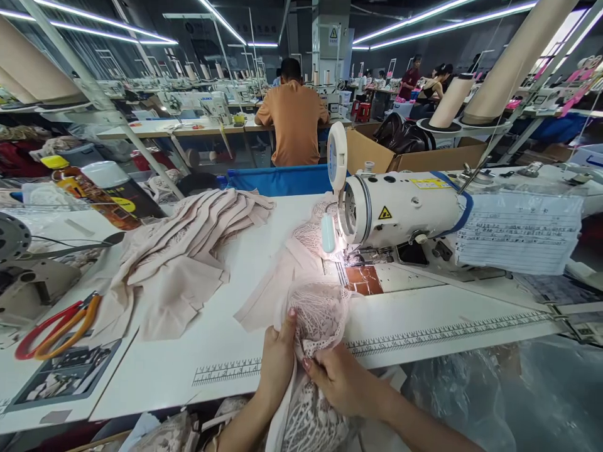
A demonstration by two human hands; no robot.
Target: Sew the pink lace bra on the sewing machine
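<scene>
Pale pink openwork lace garment (323,311): pinched at 2 spots

Left grip (277,351): closed, thumb pressed on the garment's left edge, fingers mostly hidden. Right grip (342,380): thumb and fingers nipped together on a gathered fold, just beside the left one and a bit nearer the body. Garment sits between and ahead of both, near part draping past the front edge of the flat white worktop (226,301). White barrel-shaped sewing machine (400,207) ahead-right of the grips; layered pale pink fabric pieces (179,251) ahead-left.

Handling, my read: very light, limp, probably stretchy, low slip. Lace could snag or distort; take it by the plain edge band or seams, not mid-mesh.
</scene>
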